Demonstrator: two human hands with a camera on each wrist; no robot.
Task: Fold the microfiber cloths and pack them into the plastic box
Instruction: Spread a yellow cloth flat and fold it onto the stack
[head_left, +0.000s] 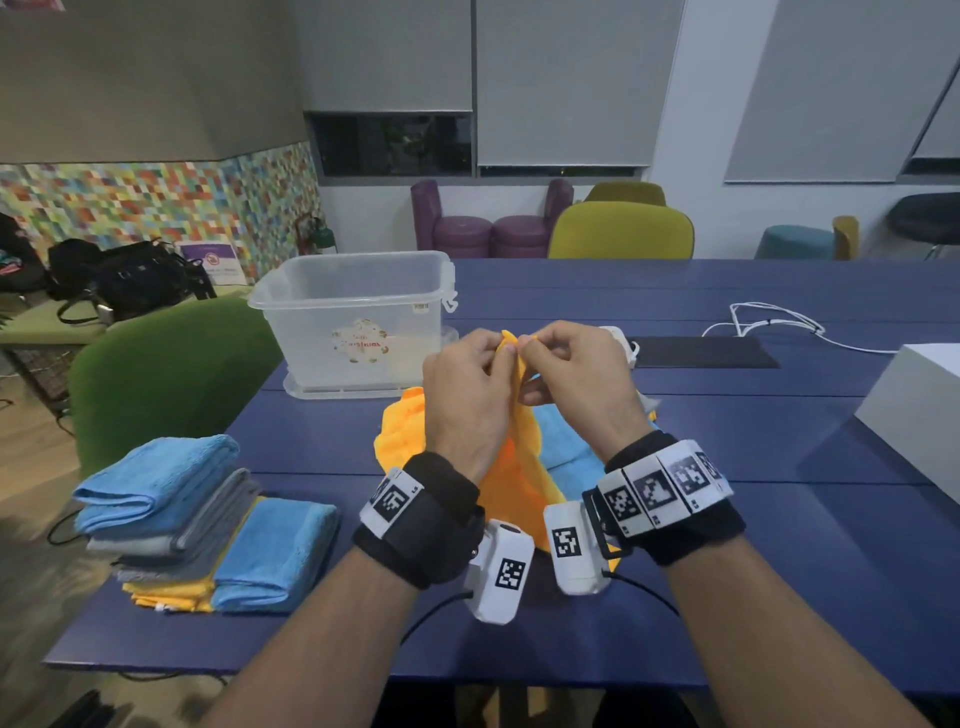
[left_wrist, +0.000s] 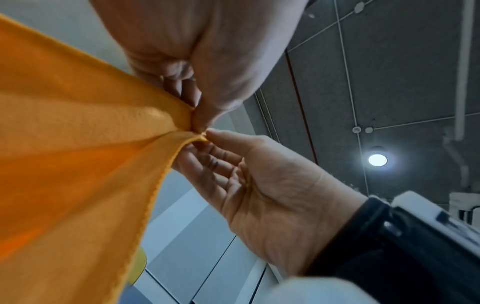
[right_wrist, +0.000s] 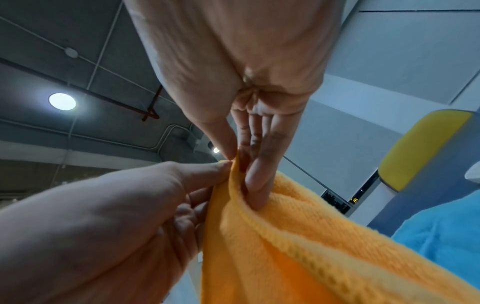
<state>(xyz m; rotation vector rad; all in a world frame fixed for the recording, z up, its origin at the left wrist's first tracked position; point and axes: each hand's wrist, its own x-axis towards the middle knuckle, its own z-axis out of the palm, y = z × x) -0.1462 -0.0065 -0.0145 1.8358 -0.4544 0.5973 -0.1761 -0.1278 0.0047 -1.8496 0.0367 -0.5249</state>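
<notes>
My two hands hold an orange microfiber cloth up above the blue table. The left hand and the right hand pinch its top edge side by side, fingertips almost touching. In the left wrist view, the orange cloth hangs from the left hand's pinch, with the right hand pinching just beside it. In the right wrist view, the right hand pinches the cloth between thumb and fingers. The clear plastic box stands behind, to the left.
A stack of folded blue, grey and yellow cloths sits near the table's left front corner. Loose blue cloth and another orange cloth lie under my hands. A white box, a black pad and a white cable are at right.
</notes>
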